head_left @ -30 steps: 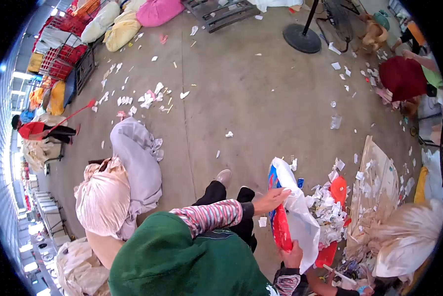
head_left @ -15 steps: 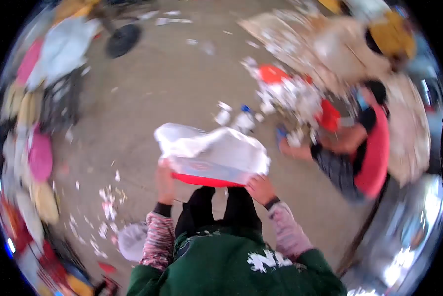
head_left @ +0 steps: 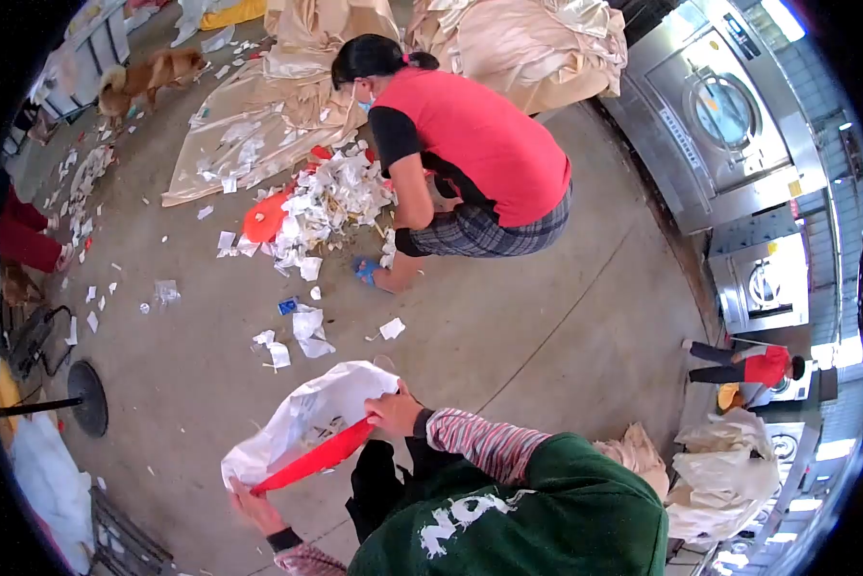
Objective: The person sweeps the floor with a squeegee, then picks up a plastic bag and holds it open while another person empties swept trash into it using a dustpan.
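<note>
Between my two hands is a white sack (head_left: 292,413) with a red band (head_left: 321,455) along the edge nearest me. Its mouth is spread, and dark marks show on the inner side. My left hand (head_left: 255,509) grips the lower left corner of the rim. At the upper right end of the red band, my right hand (head_left: 396,411) is closed on the rim. Just beyond the sack, paper scraps (head_left: 309,326) and a small blue packet (head_left: 288,306) lie on the concrete floor.
A person in a red top (head_left: 489,144) crouches by a heap of waste paper (head_left: 335,206) with a red piece (head_left: 266,218). Beige cloth (head_left: 220,158) spreads behind. A dog (head_left: 153,79), a round black stand base (head_left: 87,398), industrial washers (head_left: 715,106) and another person (head_left: 765,366) are around.
My view has swung to the right, so the crouching person and paper heap now appear up ahead. The sack, held in both hands throughout, is now tilted, its right end higher in view.
</note>
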{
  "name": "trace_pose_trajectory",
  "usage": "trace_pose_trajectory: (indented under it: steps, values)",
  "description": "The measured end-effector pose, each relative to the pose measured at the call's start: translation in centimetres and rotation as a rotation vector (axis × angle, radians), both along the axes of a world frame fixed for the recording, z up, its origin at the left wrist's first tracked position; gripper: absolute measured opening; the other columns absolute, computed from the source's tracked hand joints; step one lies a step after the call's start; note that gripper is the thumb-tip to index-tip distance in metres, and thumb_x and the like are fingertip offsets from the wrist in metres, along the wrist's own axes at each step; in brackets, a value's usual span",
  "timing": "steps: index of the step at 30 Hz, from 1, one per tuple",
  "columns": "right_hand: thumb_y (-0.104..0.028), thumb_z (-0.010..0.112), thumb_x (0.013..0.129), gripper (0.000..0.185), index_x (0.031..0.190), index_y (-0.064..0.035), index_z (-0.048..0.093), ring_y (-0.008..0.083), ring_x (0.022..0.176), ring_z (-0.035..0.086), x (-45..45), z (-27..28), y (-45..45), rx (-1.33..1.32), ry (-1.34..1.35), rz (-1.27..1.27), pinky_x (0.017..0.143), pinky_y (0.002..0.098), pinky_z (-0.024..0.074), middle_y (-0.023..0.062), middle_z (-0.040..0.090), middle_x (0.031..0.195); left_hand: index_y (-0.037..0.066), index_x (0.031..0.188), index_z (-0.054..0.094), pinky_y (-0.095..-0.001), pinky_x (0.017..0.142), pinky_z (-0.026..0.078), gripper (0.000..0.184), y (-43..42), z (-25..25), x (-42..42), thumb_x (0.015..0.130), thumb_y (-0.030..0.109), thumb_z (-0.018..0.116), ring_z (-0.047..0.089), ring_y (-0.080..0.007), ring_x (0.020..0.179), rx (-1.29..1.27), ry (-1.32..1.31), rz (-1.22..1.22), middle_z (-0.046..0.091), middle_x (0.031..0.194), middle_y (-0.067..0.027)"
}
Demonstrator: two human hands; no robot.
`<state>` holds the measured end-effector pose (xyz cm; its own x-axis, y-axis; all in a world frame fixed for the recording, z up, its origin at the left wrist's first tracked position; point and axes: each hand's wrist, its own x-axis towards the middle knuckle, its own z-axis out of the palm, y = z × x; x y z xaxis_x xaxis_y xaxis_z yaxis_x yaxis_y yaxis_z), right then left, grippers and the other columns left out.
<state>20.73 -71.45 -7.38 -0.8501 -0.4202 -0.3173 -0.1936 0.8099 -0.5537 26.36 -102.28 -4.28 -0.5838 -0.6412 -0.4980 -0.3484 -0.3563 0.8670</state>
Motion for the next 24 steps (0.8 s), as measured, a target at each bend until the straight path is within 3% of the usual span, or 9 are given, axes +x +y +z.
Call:
trace_pose_trajectory:
  steps: [2,3,4,5,8,11,14,16,24]
  values:
    - [-0.028,0.049,0.069,0.015,0.078,-0.0158,0.047,0.0206,0.069,0.053,-0.9,-1.4,1.1,0.004,-0.039,-0.088,0.073,0.0545,0.0214,0.0012,0.054,0.065,0.003,0.101,0.041,-0.0284,0.065,0.040,0.036,-1.0,-3.8,-0.4,0.078,0.029,0.045,0.046,-0.0173,0.085,-0.191,-0.015,-0.187,0.046,0.094,-0.0085]
    - [-0.027,0.051,0.068,0.012,0.073,-0.0172,0.047,0.0189,0.067,0.052,-1.6,-1.7,1.6,0.011,0.030,-0.147,0.071,0.0495,0.0232,0.0012,0.051,0.063,0.003,0.101,0.041,-0.0299,0.065,0.040,0.035,0.8,-2.1,-2.8,0.079,0.029,0.044,0.045,-0.0176,0.085,-0.017,0.019,-0.137,0.045,0.092,-0.0078]
    - [-0.026,0.053,0.066,0.014,0.074,-0.0168,0.046,0.0187,0.070,0.051,-2.7,-1.8,2.5,0.002,-0.026,-0.147,0.073,0.0517,0.0216,0.0001,0.052,0.066,0.002,0.100,0.041,-0.0305,0.067,0.039,0.034,-0.7,-6.2,-2.6,0.078,0.029,0.045,0.044,-0.0177,0.086,-0.422,0.002,-0.416,0.043,0.090,-0.0071]
    - [-0.025,0.054,0.065,0.016,0.076,-0.0168,0.046,0.0184,0.075,0.050,-3.7,-2.4,3.4,0.005,0.016,-0.111,0.075,0.0538,0.0197,0.0002,0.052,0.070,0.003,0.100,0.041,-0.0307,0.069,0.039,0.033,1.5,-4.7,-5.1,0.078,0.028,0.046,0.044,-0.0179,0.086,0.023,0.042,-0.123,0.044,0.093,-0.0073]
    - [-0.023,0.055,0.064,0.023,0.086,-0.0171,0.049,0.0178,0.095,0.043,-5.6,-5.8,6.6,0.140,0.004,-0.015,0.081,0.0599,0.0130,0.0007,0.051,0.088,0.008,0.103,0.039,-0.0303,0.065,0.041,0.034,3.4,-5.3,-9.1,0.076,0.026,0.049,0.046,-0.0173,0.085,0.201,0.099,-0.130,0.046,0.095,-0.0064]
    - [-0.024,0.053,0.066,0.020,0.085,-0.0183,0.050,0.0182,0.091,0.046,-7.8,-8.2,9.2,0.277,-0.074,0.010,0.078,0.0605,0.0184,0.0003,0.052,0.085,0.009,0.099,0.043,-0.0293,0.059,0.042,0.029,4.4,-6.7,-12.5,0.076,0.026,0.049,0.048,-0.0153,0.081,0.232,0.021,-0.105,0.048,0.091,-0.0041]
    - [-0.025,0.050,0.069,0.016,0.084,-0.0195,0.052,0.0211,0.087,0.048,-9.9,-7.6,9.7,0.228,-0.236,-0.064,0.081,0.0583,0.0184,0.0035,0.054,0.083,0.009,0.106,0.041,-0.0279,0.068,0.041,0.033,6.2,-6.2,-15.7,0.077,0.023,0.048,0.046,-0.0150,0.088,0.198,0.076,-0.115,0.048,0.097,-0.0040]
    - [-0.024,0.050,0.069,0.013,0.081,-0.0196,0.052,0.0192,0.078,0.052,-10.6,-7.8,9.9,0.096,-0.154,-0.070,0.076,0.0530,0.0274,0.0020,0.055,0.078,0.008,0.104,0.042,-0.0267,0.064,0.042,0.034,6.6,-6.4,-17.3,0.074,0.020,0.052,0.048,-0.0140,0.084,0.173,0.047,-0.135,0.048,0.096,-0.0031]
    - [-0.020,0.051,0.065,0.009,0.073,-0.0152,0.053,0.0212,0.067,0.053,-11.1,-8.0,9.4,-0.006,-0.030,-0.035,0.062,0.0354,0.0380,0.0034,0.055,0.067,0.011,0.103,0.041,-0.0239,0.055,0.041,0.038,7.0,-6.1,-19.1,0.067,0.012,0.055,0.049,-0.0123,0.076,0.159,-0.103,-0.343,0.049,0.090,-0.0013]
